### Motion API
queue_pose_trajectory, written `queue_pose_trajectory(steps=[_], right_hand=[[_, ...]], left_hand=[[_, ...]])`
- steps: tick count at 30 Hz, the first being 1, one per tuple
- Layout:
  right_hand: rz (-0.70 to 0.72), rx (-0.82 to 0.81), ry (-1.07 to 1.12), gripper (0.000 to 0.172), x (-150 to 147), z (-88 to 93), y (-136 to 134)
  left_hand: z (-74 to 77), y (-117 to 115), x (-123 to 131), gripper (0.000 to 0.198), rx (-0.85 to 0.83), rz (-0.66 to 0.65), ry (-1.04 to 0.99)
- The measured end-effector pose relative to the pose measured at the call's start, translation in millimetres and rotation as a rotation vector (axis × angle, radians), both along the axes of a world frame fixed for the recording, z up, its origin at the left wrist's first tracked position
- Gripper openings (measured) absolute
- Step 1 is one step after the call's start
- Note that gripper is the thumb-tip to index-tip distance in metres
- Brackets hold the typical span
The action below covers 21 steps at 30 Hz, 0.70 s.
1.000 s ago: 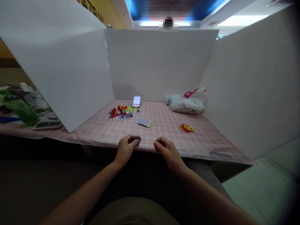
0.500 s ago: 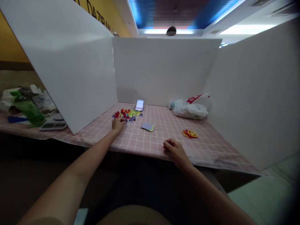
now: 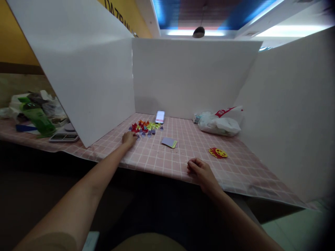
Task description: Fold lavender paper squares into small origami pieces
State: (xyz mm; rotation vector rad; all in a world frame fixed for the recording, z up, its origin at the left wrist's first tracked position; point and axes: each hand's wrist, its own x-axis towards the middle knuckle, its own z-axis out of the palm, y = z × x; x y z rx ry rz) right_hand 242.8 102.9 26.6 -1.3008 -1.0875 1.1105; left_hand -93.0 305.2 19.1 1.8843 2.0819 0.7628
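At the near left of a pile of small folded paper pieces point(image 3: 142, 126) in red, orange, yellow and purple is my left hand point(image 3: 129, 138). Its fingers are closed at a small purple folded paper piece point(image 3: 138, 136) that stands on the table. Several similar purple pieces point(image 3: 149, 133) stand just to the right. My right hand point(image 3: 201, 170) rests by the table's front edge with its fingers curled together; what they hold, if anything, is hidden. Between the two hands, a little farther back, lies a stack of purple and yellow-green paper squares point(image 3: 169, 142).
Red and yellow cut-out shapes point(image 3: 218, 153) lie to the right. A phone point(image 3: 159, 117) leans at the back, and a white plastic bag point(image 3: 220, 125) lies at the back right. White panels point(image 3: 196, 76) enclose the table; a scale point(image 3: 64, 136) and green bottle point(image 3: 38, 118) are outside them.
My left hand has drawn slightly left and nearer, leaving the purple piece at its fingertips in sight. My right hand stays curled at the table edge. The view has shifted slightly.
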Motion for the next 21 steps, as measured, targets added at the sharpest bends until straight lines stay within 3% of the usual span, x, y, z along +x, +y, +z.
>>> queue_pose_trajectory(steps=[8,14,17,21], right_hand=[[0.007,0.027,-0.007,0.029,0.6,-3.2,1.6],[0.037,0.000,0.027,0.028,0.5,1.4,-0.1],[0.034,0.013,0.026,0.027,1.1,1.7,1.1],[0.041,0.033,0.015,0.027,1.3,2.2,0.7]], left_hand=[[1.2,-2.0,-6.5,0.033,0.022,0.009,0.016],[26.7,-14.6,-10.9,0.027,0.194,0.044,0.030],[35.9,-18.4,15.5,0.026,0.283,-0.079,0.037],[26.6,-20.8,76.5,0.019,0.243,-0.409,0.034]])
